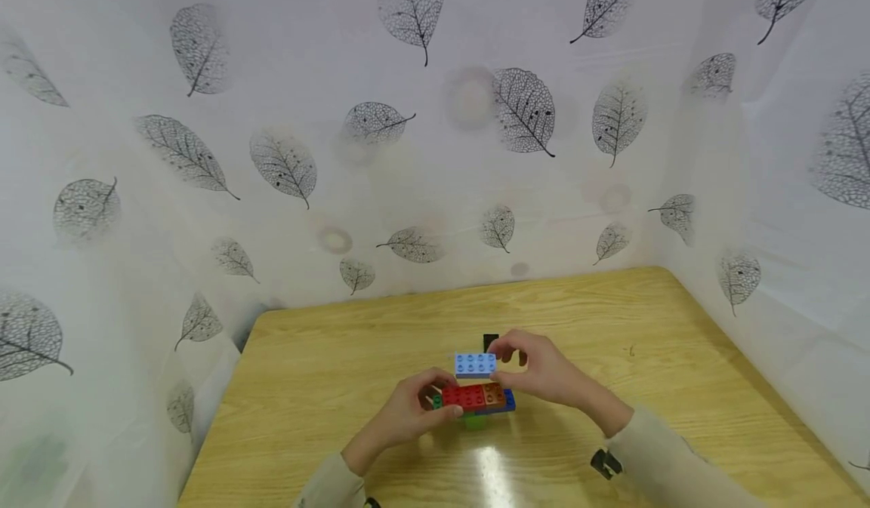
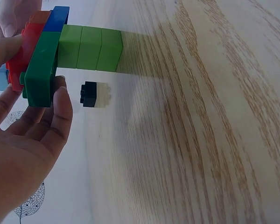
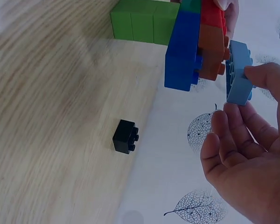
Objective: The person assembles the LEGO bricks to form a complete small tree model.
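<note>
Leaf-printed sheeting walls in the wooden table where you are building. Your left hand steadies the brick stack near the table's middle, fingers curled round its left end. Your right hand pinches the light blue brick just above the stack, apart from it as far as the wrist view shows. You seem to be mid-placement: next, line its studs up squarely and press down. A black brick lies just beyond.
</note>
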Demonstrator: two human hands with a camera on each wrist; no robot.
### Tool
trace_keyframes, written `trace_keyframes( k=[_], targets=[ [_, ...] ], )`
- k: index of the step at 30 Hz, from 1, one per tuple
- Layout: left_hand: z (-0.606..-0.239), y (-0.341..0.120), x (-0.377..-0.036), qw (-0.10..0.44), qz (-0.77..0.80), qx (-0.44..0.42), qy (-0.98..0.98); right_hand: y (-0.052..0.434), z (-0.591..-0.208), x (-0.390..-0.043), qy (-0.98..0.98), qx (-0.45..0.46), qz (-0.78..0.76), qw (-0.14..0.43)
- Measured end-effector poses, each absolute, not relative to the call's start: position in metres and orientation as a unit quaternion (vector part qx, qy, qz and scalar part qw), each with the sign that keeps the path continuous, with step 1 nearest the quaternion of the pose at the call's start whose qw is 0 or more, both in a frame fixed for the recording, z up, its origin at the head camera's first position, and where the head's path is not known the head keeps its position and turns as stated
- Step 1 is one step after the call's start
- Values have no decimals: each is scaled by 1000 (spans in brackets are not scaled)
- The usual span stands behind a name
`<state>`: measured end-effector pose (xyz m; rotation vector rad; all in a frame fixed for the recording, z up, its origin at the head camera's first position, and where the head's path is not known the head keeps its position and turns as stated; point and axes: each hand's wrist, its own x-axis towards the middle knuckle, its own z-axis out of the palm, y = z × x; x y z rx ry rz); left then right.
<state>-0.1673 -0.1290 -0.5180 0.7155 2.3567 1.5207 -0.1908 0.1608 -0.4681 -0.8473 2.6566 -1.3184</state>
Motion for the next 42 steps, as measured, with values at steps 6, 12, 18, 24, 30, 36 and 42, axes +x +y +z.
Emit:
trace_keyframes(
  k=[6,12,18,24,30,36,42],
  targets=[
    [-516,-129,-167,126,520,239,810,161,-473,-184,852,-301,-427,34],
    [-518,-130,-167,122,523,248,806,159,-476,-181,847,-314,-426,48],
    [-515,-130,-166,125,521,243,808,159,-478,-179,840,-329,-429,47],
    [-514,-130,-167,132,520,241,809,160,-479,-177,832,-339,-436,49],
    [-516,-133,-170,137,519,249,806,160,-478,-176,835,-338,-431,53],
    [-515,-134,-170,132,512,244,813,158,-476,-176,844,-329,-419,61],
    [-513,-133,-169,103,516,255,811,158,-476,-175,850,-321,-414,63]
  ],
)
